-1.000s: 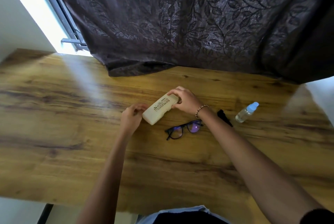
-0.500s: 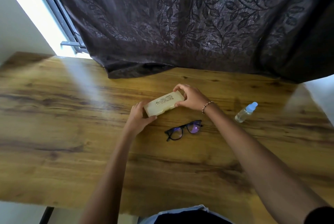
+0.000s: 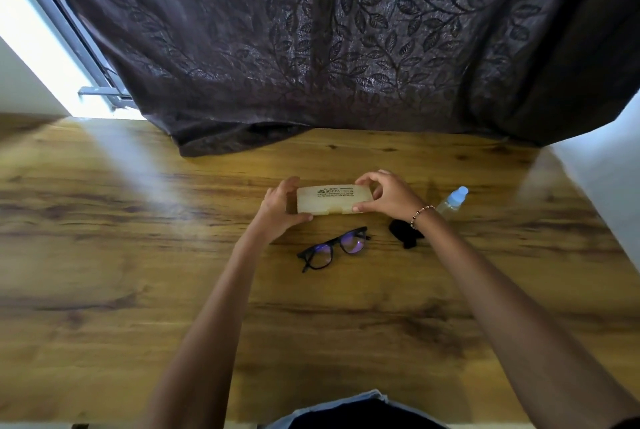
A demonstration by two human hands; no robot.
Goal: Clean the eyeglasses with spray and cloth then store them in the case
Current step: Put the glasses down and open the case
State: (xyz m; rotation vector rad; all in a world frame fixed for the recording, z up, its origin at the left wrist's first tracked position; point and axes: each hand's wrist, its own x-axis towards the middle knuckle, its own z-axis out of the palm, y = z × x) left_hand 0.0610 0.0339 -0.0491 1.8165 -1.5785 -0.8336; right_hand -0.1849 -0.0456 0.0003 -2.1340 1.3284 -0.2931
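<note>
A cream eyeglasses case (image 3: 334, 199) with dark print on its lid is held level just above the wooden table, closed. My left hand (image 3: 278, 208) grips its left end and my right hand (image 3: 389, 193) grips its right end. Black-framed eyeglasses (image 3: 334, 248) lie folded on the table just in front of the case. A small black cloth (image 3: 403, 238) lies to their right, partly under my right wrist. A clear spray bottle (image 3: 452, 201) with a pale blue cap lies further right.
The wooden table (image 3: 138, 255) runs wide to the left and front. A dark leaf-patterned curtain (image 3: 311, 47) hangs behind and drapes onto the table's back edge. A bright window (image 3: 38, 51) is at the far left, a white wall (image 3: 606, 193) at the right.
The case has been turned from a slanted pose to lie level across, and my left hand has closed on its left end. The black cloth shows again beside my right wrist.
</note>
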